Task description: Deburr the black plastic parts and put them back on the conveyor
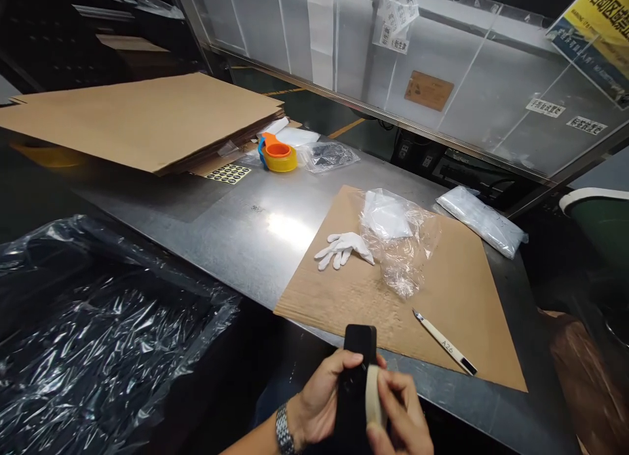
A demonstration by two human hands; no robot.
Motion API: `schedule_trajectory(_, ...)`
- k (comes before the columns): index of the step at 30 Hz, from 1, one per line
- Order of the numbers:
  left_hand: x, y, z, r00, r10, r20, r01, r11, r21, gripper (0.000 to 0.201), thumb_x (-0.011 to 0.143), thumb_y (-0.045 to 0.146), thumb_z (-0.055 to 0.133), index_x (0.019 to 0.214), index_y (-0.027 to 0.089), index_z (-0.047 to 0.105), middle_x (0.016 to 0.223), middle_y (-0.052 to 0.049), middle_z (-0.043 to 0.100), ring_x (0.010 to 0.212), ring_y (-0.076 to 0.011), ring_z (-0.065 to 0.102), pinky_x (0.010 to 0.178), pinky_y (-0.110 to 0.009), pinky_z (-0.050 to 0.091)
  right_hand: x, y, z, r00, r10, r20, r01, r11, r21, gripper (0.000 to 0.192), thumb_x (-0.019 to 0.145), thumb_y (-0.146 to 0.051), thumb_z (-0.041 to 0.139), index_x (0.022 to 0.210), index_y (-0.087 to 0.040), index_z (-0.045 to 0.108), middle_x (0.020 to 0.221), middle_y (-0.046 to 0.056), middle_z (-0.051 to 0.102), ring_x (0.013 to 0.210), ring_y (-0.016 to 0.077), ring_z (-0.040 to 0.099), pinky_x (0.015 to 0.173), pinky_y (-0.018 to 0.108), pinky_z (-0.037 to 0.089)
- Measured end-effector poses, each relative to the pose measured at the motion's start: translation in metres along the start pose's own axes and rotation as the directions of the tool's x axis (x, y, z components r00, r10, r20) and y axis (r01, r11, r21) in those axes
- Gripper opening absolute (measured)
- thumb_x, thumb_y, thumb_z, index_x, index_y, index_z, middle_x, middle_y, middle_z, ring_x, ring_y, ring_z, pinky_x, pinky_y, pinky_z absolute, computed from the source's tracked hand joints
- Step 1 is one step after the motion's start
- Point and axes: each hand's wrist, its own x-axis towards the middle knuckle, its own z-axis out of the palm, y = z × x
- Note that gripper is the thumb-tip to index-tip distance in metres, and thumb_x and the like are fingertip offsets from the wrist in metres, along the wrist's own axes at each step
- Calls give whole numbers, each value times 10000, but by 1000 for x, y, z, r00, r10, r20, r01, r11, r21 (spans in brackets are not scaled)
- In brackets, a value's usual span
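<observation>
Black case: a slim, matte black oblong (pixel 358 370), held upright at the near edge of the table, in front of the person and just off the near edge of the cardboard sheet.
Left hand: left hand (pixel 322 402) grasps the black case around its lower half, thumb across the front; a metal watch (pixel 284 430) sits on the wrist.
Right hand: right hand (pixel 400 412) pinches a pale, cream-coloured strip (pixel 373 396) against the right side of the case, fingers curled about it.
Step in hand: by the look of it, the pale strip is being laid along or pulled from the case edge; which of the two I cannot tell.
Next move: it seems to call for a steady left grip while the right fingertips run the strip evenly along the edge.
Cardboard sheet: flat brown mat (pixel 442 311), rough and scuffed, lying on the right half of the table.
Table: brushed steel top (pixel 221 225), smooth, with a bright glare spot.
Glove: white cloth glove (pixel 344 248), limp, fingers pointing left, on the cardboard.
Plastic bag: clear crinkled bag (pixel 398 245) just right of the glove, with something white inside.
Knife: thin white craft knife (pixel 445 342) lying diagonally on the cardboard, near right.
Tape roll: round yellow roll in an orange dispenser (pixel 278 155), far on the table.
Flat boxes: stack of folded brown cartons (pixel 142 117), far left.
Black film: glossy wrinkled plastic (pixel 98 337) covering a bin, near left.
</observation>
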Motion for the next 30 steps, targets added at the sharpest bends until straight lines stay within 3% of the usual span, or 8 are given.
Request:
schedule_trajectory(4,-7,-12,17,985,171,8,-169,965,200,387,796,236,564,1170,196,475,772,-26,665,581,-148,614,577,-261,454,39,-3,-15,999,11,53,-4,991,-132,453,875,-177,458,1323,-233,419,1114,106,473,1036,212,517,808,359,500)
schedule_trajectory(7,-12,-11,26,981,188,-39,-153,888,434,530,839,448,485,1304,246,327,728,-24,666,471,-144,583,474,-252,437,58,-5,-18,994,-51,92,74,961,-265,480,854,-144,474,1323,-229,420,1110,113,476,1041,223,486,825,404,479)
schedule_trajectory(10,-13,-6,26,962,245,-121,-139,820,555,646,833,623,267,1269,171,415,564,-21,624,409,-144,536,442,-254,413,61,-12,-15,973,-133,189,187,933,-307,516,852,-119,452,1351,-222,374,1103,118,475,1019,220,474,814,412,471)
schedule_trajectory(15,-11,-3,20,940,335,-67,-246,800,548,642,849,604,230,1126,144,582,702,-34,657,580,-144,569,675,-273,442,57,-20,-15,882,-256,396,364,903,-228,576,830,-103,438,1385,-165,301,1096,136,467,958,210,483,761,370,483)
schedule_trajectory(19,-6,-10,12,950,312,-24,-231,751,618,683,814,647,225,1035,142,628,513,3,579,453,-141,493,503,-261,377,73,-20,-25,928,-204,311,327,845,-422,537,833,-89,454,1355,-161,350,1078,139,480,972,224,476,788,405,468)
schedule_trajectory(22,-3,-11,8,944,322,-68,-226,784,578,673,810,654,236,901,139,659,531,-4,577,515,-144,507,543,-256,377,80,-26,-21,923,-185,336,346,781,-520,431,824,-108,457,1255,-118,471,1017,147,512,903,227,491,729,392,486)
schedule_trajectory(25,0,-4,8,951,269,-155,-188,895,405,624,805,659,292,780,142,640,561,0,569,562,-135,517,576,-238,381,67,-36,1,887,-271,373,448,696,-561,341,803,-97,421,1106,-67,574,879,151,560,747,218,509,604,365,493)
schedule_trajectory(30,7,8,10,998,62,-34,-59,996,73,666,740,728,324,746,116,587,664,-54,588,578,-160,568,516,-243,396,22,-42,41,942,-313,123,316,697,-643,310,797,-66,410,1025,-127,610,899,151,598,779,241,558,624,394,508)
